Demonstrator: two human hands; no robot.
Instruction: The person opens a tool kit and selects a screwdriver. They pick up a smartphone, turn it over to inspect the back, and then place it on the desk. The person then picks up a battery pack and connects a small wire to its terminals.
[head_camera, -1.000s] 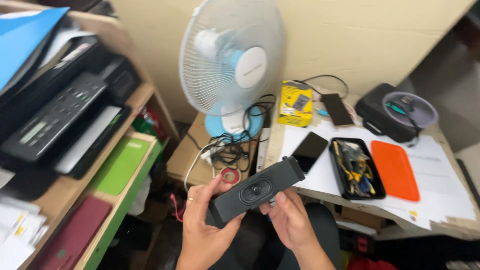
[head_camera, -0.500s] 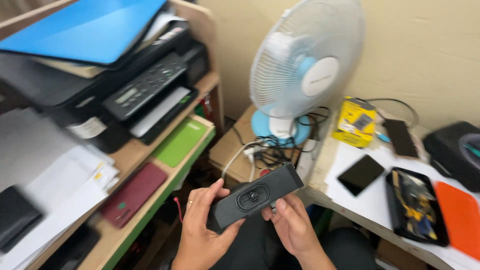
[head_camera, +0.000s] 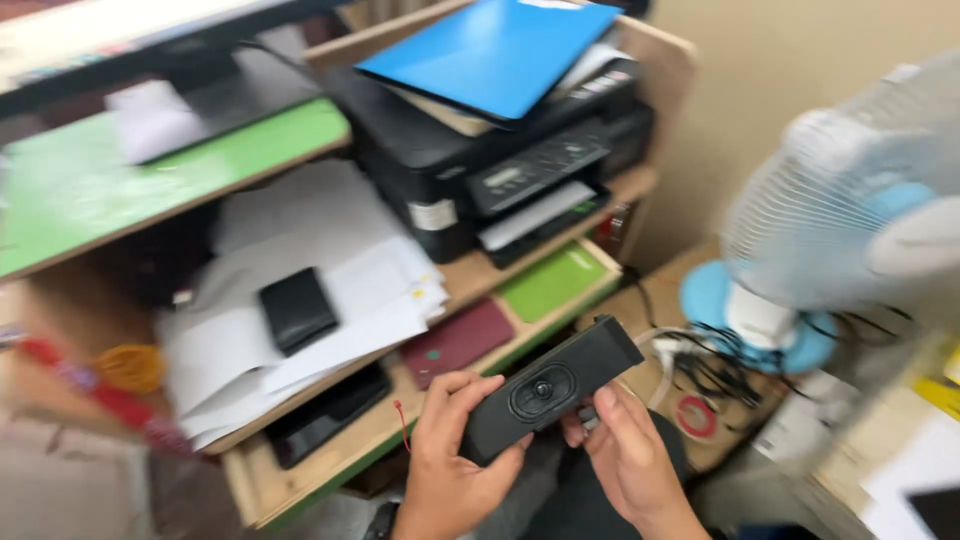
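Speaker bar: I hold a long black speaker bar (head_camera: 550, 388) in front of my lap, low in the middle of the view
Long axis: it runs on a slant, from lower left by my left palm up to the right, the far end pointing toward the base of the fan (head_camera: 745, 320)
Face: the oval speaker cone sits near the middle of the bar and faces up toward me
Left hand: my left hand (head_camera: 450, 470) cups the lower end from beneath, fingers (head_camera: 470, 385) curled over the top edge, grasping the bar
Right hand: my right hand (head_camera: 625, 460) supports the bar from below near its middle, fingers bent against the underside, touching it; how tight that grasp is I cannot tell
Red wire: a thin red wire (head_camera: 403, 425) hangs just left of my left hand
Shelves: a wooden shelf unit (head_camera: 330, 455) stands to the left, with a black printer (head_camera: 500, 160) carrying a blue folder (head_camera: 490, 50), loose papers (head_camera: 330, 300) under a black wallet (head_camera: 297, 308), a maroon booklet (head_camera: 455, 340) and a green one (head_camera: 550, 282)
Fan: blurred, pale blue and white, at the right
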